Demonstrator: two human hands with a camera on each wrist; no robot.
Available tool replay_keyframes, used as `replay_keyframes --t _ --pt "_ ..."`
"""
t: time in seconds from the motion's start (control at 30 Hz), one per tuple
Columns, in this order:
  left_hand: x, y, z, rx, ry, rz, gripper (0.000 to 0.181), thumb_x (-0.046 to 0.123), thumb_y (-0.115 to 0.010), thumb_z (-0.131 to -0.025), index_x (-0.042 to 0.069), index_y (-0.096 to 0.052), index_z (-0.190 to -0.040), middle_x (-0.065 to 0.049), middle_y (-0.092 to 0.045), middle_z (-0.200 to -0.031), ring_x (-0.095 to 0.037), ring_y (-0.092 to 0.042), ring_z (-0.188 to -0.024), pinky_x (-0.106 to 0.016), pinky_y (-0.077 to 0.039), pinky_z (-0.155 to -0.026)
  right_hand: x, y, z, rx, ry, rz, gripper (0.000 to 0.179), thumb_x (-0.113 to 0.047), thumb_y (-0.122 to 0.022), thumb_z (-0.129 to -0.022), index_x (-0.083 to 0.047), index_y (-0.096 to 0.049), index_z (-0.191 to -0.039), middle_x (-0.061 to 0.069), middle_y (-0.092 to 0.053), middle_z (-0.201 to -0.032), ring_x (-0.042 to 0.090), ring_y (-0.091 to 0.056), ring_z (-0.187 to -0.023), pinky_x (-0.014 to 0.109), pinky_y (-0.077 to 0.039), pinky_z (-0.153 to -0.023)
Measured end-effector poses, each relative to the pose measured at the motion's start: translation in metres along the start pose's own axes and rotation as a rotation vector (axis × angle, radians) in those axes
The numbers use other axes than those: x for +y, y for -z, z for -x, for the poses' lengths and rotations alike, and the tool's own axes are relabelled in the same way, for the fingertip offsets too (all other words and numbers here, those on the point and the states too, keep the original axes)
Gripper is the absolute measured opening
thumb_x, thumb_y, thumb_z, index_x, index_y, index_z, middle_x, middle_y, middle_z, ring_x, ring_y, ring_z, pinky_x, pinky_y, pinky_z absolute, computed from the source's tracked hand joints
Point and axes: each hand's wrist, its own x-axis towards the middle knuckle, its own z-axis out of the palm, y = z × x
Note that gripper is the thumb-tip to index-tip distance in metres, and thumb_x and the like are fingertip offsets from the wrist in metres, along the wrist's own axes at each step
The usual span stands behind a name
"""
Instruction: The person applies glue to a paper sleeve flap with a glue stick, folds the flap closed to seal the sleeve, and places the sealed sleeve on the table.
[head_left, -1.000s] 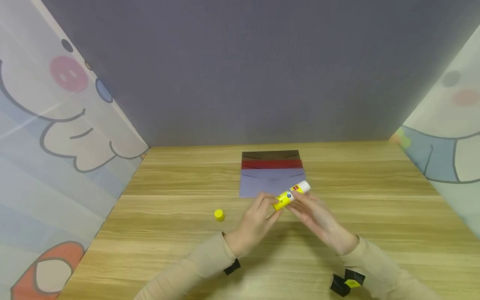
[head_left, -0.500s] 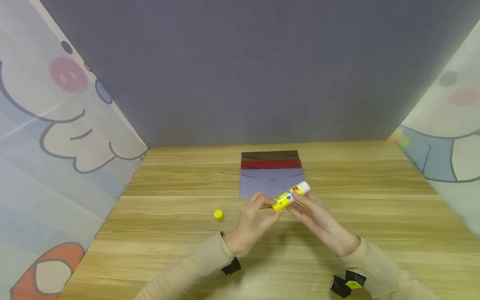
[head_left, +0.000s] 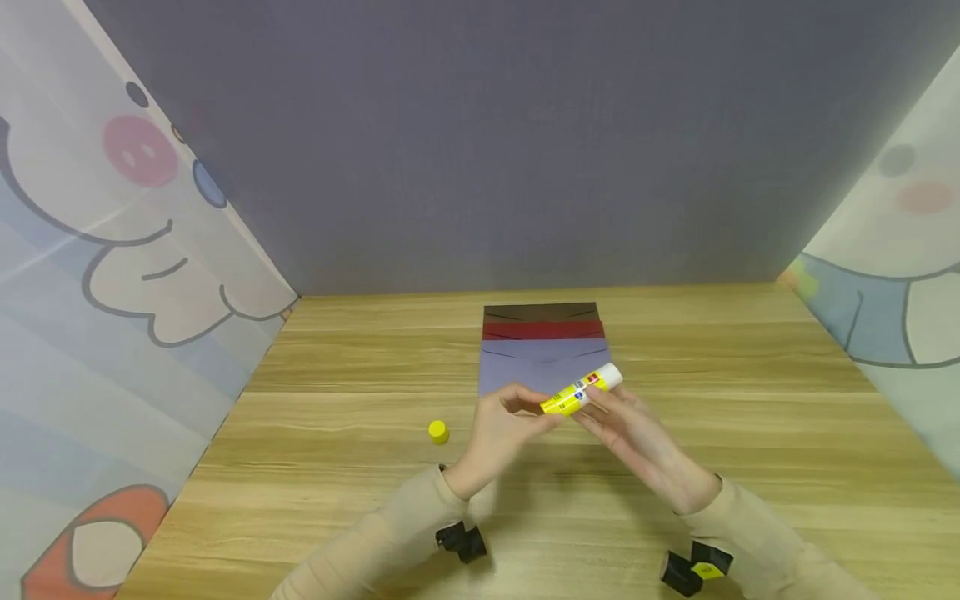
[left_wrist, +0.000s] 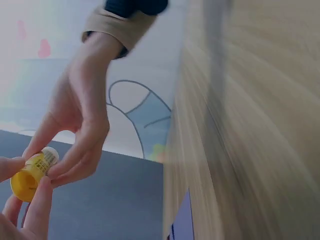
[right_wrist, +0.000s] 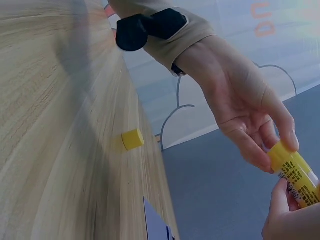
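A yellow and white glue stick (head_left: 576, 393) is held at a slant above the envelopes, its white end up and to the right. My left hand (head_left: 498, 433) pinches the yellow lower end between thumb and fingers. Farther up the barrel, my right hand (head_left: 648, 446) grips the stick with thumb and fingertips. The right wrist view shows printed text on the glue stick (right_wrist: 298, 179) between both hands. On the table to the left stands a yellow cap (head_left: 438, 432), apart from the hands. Behind the stick lies a lilac envelope (head_left: 510, 367), partly covered by hand and stick.
A red envelope (head_left: 543, 330) and a dark brown envelope (head_left: 540, 312) overlap behind the lilac one. The wooden table (head_left: 337, 358) ends at a grey panel (head_left: 525, 167). Cartoon-printed curtains (head_left: 67, 333) hang at the sides. Black cameras sit on both wrists.
My left hand has turned at the wrist, its fingers shifting on the glue stick's yellow end. The right hand stays nearly still, and the cap and envelopes have not moved.
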Motion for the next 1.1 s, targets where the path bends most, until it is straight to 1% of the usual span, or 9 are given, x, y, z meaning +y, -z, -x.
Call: replay_keyframes --t 0.07,0.2,0.3,0.4,0.53,0.67,0.8,0.93,1.1 --pt "0.001 0.0 -0.002 -0.005 0.061 0.053 0.025 0.003 -0.072 -0.069 -0.007 -0.062 -0.09 -0.012 -0.064 -0.082 -0.011 -0.06 -0.069 -0.027 -0.052 -0.066 0.0 0.0 0.0 -0.001 0.003 0.007 0.049 -0.014 -0.045 -0.093 -0.006 -0.02 -0.135 -0.003 -0.05 -0.113 0.008 -0.053 -0.103 0.025 -0.039 -0.094" --pt "0.001 0.0 -0.004 -0.022 0.195 0.251 0.026 -0.002 -0.069 -0.071 -0.011 -0.059 -0.092 -0.011 -0.064 -0.083 -0.015 -0.062 -0.07 -0.036 -0.052 -0.074 0.0 0.0 0.0 -0.01 0.009 0.021 0.057 -0.014 -0.045 -0.093 -0.003 -0.012 -0.138 -0.003 -0.048 -0.116 0.007 -0.052 -0.105 0.027 -0.038 -0.096" --pt "0.001 0.0 -0.005 -0.035 0.276 0.37 0.023 -0.003 -0.066 -0.073 -0.013 -0.058 -0.093 -0.01 -0.063 -0.083 -0.017 -0.063 -0.071 -0.043 -0.049 -0.078 0.0 0.001 0.0 -0.02 0.016 0.022 0.056 -0.014 -0.044 -0.093 -0.003 -0.013 -0.138 -0.003 -0.048 -0.117 0.007 -0.051 -0.106 0.027 -0.037 -0.096" --pt "0.0 0.001 -0.006 -0.066 0.342 0.434 0.023 -0.003 -0.062 -0.076 -0.014 -0.057 -0.095 -0.009 -0.063 -0.083 -0.017 -0.062 -0.073 -0.042 -0.048 -0.081 0.001 0.002 0.0 -0.037 0.026 0.014 0.049 -0.013 -0.043 -0.093 -0.004 -0.018 -0.134 -0.002 -0.048 -0.116 0.008 -0.051 -0.106 0.026 -0.038 -0.095" --pt "-0.001 0.003 -0.007 -0.123 0.421 0.48 0.026 -0.002 -0.057 -0.081 -0.015 -0.054 -0.103 -0.008 -0.063 -0.088 -0.015 -0.061 -0.078 -0.035 -0.048 -0.082 0.003 0.004 -0.001 -0.071 0.047 0.007 0.037 -0.011 -0.043 -0.093 -0.008 -0.029 -0.127 -0.001 -0.049 -0.116 0.009 -0.051 -0.107 0.026 -0.038 -0.095" --pt "-0.002 0.005 -0.008 -0.146 0.494 0.53 0.03 -0.001 -0.054 -0.083 -0.016 -0.051 -0.109 -0.011 -0.061 -0.095 -0.015 -0.06 -0.081 -0.031 -0.048 -0.084 0.005 0.007 -0.003 -0.112 0.072 0.0 0.027 -0.008 -0.044 -0.093 -0.013 -0.039 -0.118 -0.001 -0.049 -0.115 0.009 -0.051 -0.106 0.025 -0.039 -0.094" --pt "-0.001 0.006 -0.009 -0.163 0.522 0.555 0.033 -0.001 -0.052 -0.085 -0.017 -0.047 -0.113 -0.012 -0.058 -0.097 -0.015 -0.058 -0.082 -0.03 -0.046 -0.086 0.006 0.011 -0.004 -0.152 0.085 -0.022 0.024 -0.007 -0.044 -0.092 -0.013 -0.044 -0.115 0.0 -0.05 -0.113 0.01 -0.051 -0.106 0.025 -0.038 -0.094" --pt "-0.002 0.008 -0.011 -0.2 0.523 0.553 0.035 0.0 -0.05 -0.086 -0.018 -0.043 -0.115 -0.011 -0.057 -0.098 -0.014 -0.057 -0.084 -0.03 -0.045 -0.088 0.005 0.012 -0.005 -0.183 0.085 -0.039 0.028 -0.005 -0.043 -0.092 -0.008 -0.039 -0.12 0.001 -0.051 -0.113 0.01 -0.051 -0.106 0.025 -0.038 -0.095" --pt "-0.001 0.012 -0.014 -0.241 0.467 0.452 0.027 0.003 -0.054 -0.085 -0.013 -0.051 -0.105 -0.011 -0.058 -0.093 -0.016 -0.059 -0.08 -0.034 -0.047 -0.086 0.001 0.011 -0.005 -0.155 0.065 -0.029 0.034 -0.006 -0.044 -0.092 -0.004 -0.032 -0.124 0.003 -0.049 -0.116 0.011 -0.052 -0.106 0.026 -0.038 -0.095"
